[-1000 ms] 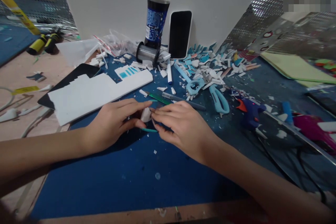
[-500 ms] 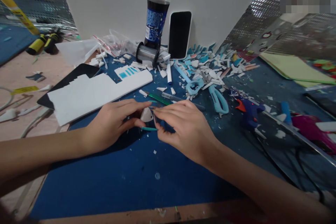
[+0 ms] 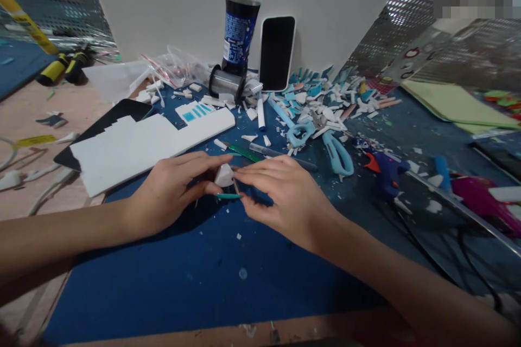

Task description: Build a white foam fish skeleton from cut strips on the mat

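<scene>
Between my two hands is a small white piece with teal edges [image 3: 223, 175], partly covered by fingers. My left hand [image 3: 173, 190] grips it from the left, thumb below and fingers above. From the other side, my right hand [image 3: 285, 198] pinches its right edge with thumb and fingertips. A teal strip [image 3: 228, 196] runs along the near side of the piece, between both thumbs. Just beyond the hands lie a green craft knife [image 3: 244, 153] and a clear-barrelled pen [image 3: 262, 149].
A white foam board [image 3: 134, 152] rests at left over a black tablet [image 3: 136, 109]. Behind stand a cola bottle [image 3: 240, 32], a wire spool [image 3: 226, 84] and a phone [image 3: 277, 53]. Scissors [image 3: 338, 154], foam scraps [image 3: 321, 100] and a blue glue gun [image 3: 386, 171] lie at right.
The white piece has tilted slightly, and its teal strip shows more plainly. Both hands keep their hold. The whole view has shifted a little.
</scene>
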Action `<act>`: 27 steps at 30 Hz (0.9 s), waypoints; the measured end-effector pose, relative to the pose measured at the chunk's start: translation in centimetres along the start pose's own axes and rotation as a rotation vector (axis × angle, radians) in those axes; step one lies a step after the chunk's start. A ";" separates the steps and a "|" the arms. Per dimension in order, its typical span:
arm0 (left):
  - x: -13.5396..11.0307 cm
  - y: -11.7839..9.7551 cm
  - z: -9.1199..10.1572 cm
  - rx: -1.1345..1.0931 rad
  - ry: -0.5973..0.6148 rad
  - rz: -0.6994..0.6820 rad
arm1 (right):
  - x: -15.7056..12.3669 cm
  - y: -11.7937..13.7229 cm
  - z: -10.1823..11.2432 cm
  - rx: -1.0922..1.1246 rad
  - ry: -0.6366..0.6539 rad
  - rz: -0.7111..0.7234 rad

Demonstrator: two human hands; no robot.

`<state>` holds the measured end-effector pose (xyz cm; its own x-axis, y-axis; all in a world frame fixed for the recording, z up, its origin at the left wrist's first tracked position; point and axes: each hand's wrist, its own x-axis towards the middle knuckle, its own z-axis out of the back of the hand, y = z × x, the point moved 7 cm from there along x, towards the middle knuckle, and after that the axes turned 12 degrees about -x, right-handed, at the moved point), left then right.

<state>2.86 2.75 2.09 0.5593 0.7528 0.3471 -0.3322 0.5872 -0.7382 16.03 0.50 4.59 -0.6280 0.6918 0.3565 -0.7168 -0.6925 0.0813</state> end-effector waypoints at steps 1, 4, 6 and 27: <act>0.0 0.1 0.0 -0.014 -0.007 0.017 | 0.0 0.0 0.1 0.002 -0.005 -0.006; -0.1 0.9 0.2 -0.101 -0.049 0.100 | 0.0 -0.6 0.7 0.027 -0.077 -0.078; -0.3 1.4 0.3 -0.190 -0.084 0.166 | -0.1 -1.5 1.0 0.052 -0.147 -0.158; 0.0 2.4 -1.7 -1.216 -0.128 0.597 | -0.3 -2.1 3.0 -0.078 -0.475 -0.142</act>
<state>3.37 3.64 -0.67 0.4714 0.8588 -0.2005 0.4138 -0.4162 -0.8097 18.61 1.09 7.08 -0.3282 0.5963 0.7326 -0.8174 -0.5680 0.0961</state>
